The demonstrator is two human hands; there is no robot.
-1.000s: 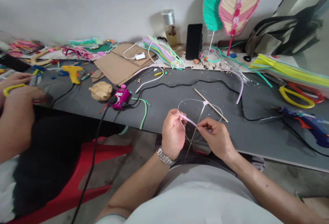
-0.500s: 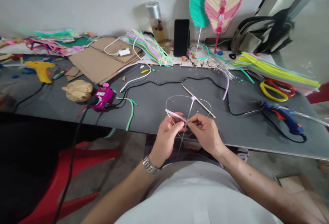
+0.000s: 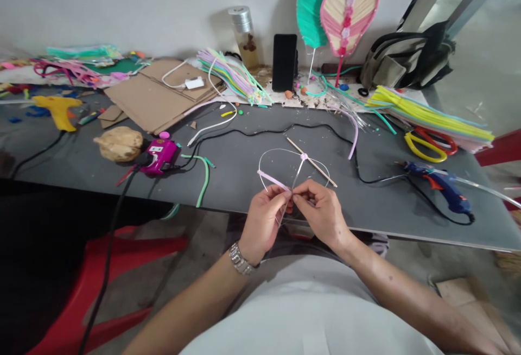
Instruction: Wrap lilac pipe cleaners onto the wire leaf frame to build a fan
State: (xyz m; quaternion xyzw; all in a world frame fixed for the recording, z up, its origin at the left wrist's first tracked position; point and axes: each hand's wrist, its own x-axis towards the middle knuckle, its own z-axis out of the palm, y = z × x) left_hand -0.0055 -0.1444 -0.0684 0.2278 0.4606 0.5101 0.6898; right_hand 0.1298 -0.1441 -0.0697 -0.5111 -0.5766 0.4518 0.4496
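My left hand [image 3: 266,222] and my right hand [image 3: 321,214] meet above the front edge of the grey table, fingertips almost touching. Between them is a leaf-shaped loop of thin clear wire [image 3: 293,168], with a thin wooden skewer [image 3: 311,163] lying across its top. A pink wrapping [image 3: 304,156] binds the skewer to the loop. A pale pink strip [image 3: 273,180] runs from the loop's left side into my fingertips. My left hand grips the loop's lower part, and my right fingers pinch the strip's end. The fingers hide the exact join.
A black cable [image 3: 285,130] snakes across the grey table [image 3: 378,203]. A magenta glue gun [image 3: 160,155], a yellow one [image 3: 59,111], a blue one [image 3: 437,181], cardboard sheets [image 3: 158,94], scissors [image 3: 427,143] and stacked pipe cleaners [image 3: 431,119] lie around. A red chair [image 3: 122,257] stands left.
The view has swung left and a co-worker's hands holding yellow scissors have left the frame. My hands have come closer together, and the pink strip now lies lower across the loop.
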